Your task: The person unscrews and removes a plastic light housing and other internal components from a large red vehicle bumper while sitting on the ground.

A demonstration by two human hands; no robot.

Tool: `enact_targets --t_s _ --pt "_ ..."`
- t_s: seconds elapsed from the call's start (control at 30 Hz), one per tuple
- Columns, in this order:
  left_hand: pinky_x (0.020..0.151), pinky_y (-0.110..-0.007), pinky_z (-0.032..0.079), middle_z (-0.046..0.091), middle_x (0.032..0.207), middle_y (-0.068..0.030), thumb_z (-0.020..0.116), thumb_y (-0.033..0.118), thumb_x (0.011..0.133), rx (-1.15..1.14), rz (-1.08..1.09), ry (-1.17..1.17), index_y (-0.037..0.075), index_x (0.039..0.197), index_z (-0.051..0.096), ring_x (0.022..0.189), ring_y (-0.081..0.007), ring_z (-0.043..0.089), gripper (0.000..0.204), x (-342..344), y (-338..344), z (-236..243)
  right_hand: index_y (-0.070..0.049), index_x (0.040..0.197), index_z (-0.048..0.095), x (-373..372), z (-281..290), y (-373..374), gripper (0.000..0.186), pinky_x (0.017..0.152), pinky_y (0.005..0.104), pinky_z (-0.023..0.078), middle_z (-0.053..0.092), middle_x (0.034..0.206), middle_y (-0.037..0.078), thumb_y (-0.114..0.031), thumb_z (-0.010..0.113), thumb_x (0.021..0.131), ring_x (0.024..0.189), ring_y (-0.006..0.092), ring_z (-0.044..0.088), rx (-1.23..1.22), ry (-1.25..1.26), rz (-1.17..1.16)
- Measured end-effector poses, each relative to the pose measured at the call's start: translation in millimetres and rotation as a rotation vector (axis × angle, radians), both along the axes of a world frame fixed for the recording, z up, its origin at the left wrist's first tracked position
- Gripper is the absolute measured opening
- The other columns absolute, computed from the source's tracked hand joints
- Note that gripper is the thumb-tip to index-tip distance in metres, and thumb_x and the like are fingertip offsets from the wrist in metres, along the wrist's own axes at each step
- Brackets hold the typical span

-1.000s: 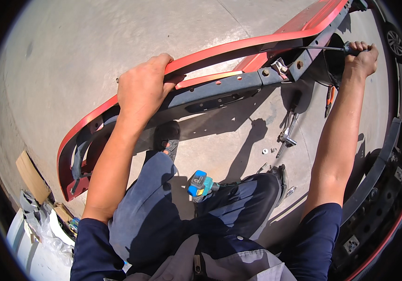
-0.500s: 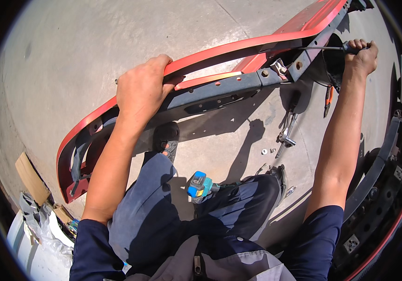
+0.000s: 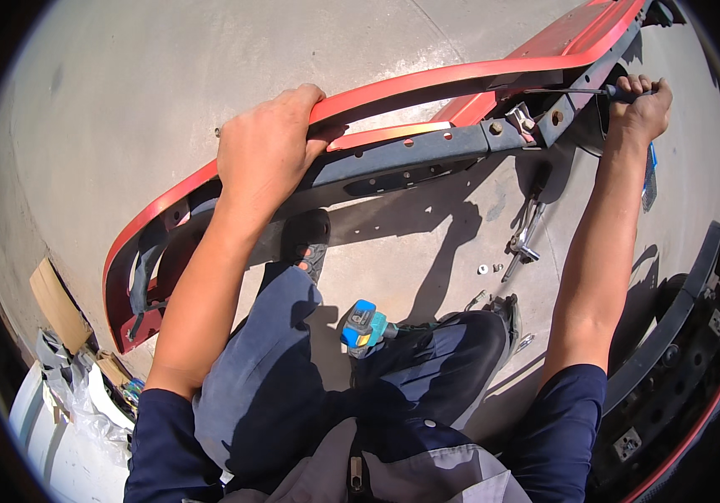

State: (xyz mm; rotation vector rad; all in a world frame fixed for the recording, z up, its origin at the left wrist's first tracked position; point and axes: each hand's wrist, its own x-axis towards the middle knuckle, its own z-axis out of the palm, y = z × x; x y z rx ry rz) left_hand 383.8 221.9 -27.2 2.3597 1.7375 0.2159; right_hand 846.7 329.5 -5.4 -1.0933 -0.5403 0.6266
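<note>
A long red car bumper with a dark metal bar along its inner side runs across the view, from lower left to upper right. My left hand is closed over the bumper's red edge, left of the middle. In my right hand, at the far right end, is the handle of a screwdriver. Its long thin shaft points left into the gap between red shell and bar; the tip is hard to make out. Just below the shaft, a shiny metal bracket sits on the bar beside several bolts.
A teal and blue cordless power tool stands between my legs. Ratchet wrenches and small hardware lie on the concrete. Another dark and red car part occupies the right side. Cardboard and plastic scrap lie at left.
My right hand has moved left, taking the screwdriver further along the bumper's gap. The view has shifted slightly; orange-handled pliers are now hidden and a blue item shows beside my right forearm.
</note>
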Motion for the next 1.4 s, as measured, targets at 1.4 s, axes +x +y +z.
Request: enact_targets --t_s 1.4 --pt "0.067 -0.041 0.055 0.074 0.091 -0.0068 0.085 0.031 0.075 -0.06 0.041 0.02 0.013 0.108 0.069 0.083 -0.0309 0.072 0.04 9 6 7 -0.008 0.085 0.04 61 5 8 0.015 0.051 0.0317 0.036 0.041 0.069 0.005 -0.017 0.044 0.096 0.056 0.0159 0.04 0.081 0.007 -0.051"
